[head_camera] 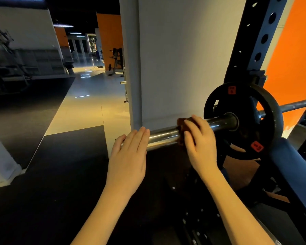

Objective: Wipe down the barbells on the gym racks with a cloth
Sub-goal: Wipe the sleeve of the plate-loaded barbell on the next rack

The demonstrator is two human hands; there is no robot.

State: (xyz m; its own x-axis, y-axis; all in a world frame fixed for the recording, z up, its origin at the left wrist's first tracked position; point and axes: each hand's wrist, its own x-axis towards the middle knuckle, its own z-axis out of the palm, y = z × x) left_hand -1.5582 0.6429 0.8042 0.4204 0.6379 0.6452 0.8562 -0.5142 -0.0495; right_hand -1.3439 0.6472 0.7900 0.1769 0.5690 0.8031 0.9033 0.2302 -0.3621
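Head view: mid-wipe on barbell sleeve (163, 135); right hand (200, 138) wraps cloth (181, 122) round it, left hand (129, 152) flat, steadying the end. Next, probably: slide cloth toward plate (244, 96).

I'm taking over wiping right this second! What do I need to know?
Left hand: open, straight fingers resting on the outer end of the barbell sleeve.
Right hand: wraps the brown cloth around the sleeve, between the left hand and the weight plate.
Done: cannot tell how much is already wiped.
Left: likely the rest of the sleeve, the bar shaft beyond the plate, then any other barbells.
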